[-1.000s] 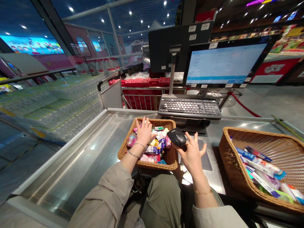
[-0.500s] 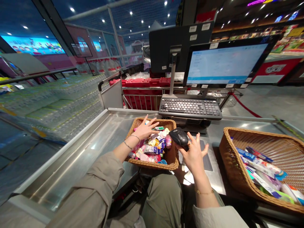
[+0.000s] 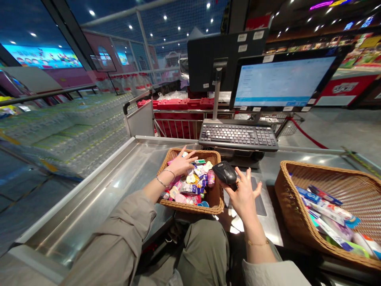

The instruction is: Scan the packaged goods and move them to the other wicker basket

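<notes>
My left hand [image 3: 179,165] reaches over the left wicker basket [image 3: 220,200], fingers stretched out and apart above a heap of small packaged goods [image 3: 190,188]. Pink, white, blue and yellow wrappers show in that heap. Whether the fingertips touch any of them, I cannot tell. Just off the basket's right rim, a black handheld barcode scanner [image 3: 224,172] sits in my right hand [image 3: 242,192]. Its head points left toward the basket, and most of its handle is hidden by the hand. Some fingers of that hand stick out, spread from the scanner.
A second wicker basket [image 3: 285,198] with several packaged items [image 3: 333,214] stands at the right. Behind the counter [image 3: 119,182] are a keyboard [image 3: 238,134], a lit monitor [image 3: 282,81] and a dark second screen [image 3: 205,63]. Stacked bottles [image 3: 68,131] fill the left.
The fingers of my left hand have drawn slightly left and a little closer together over the goods. My right hand and the scanner have barely moved.
</notes>
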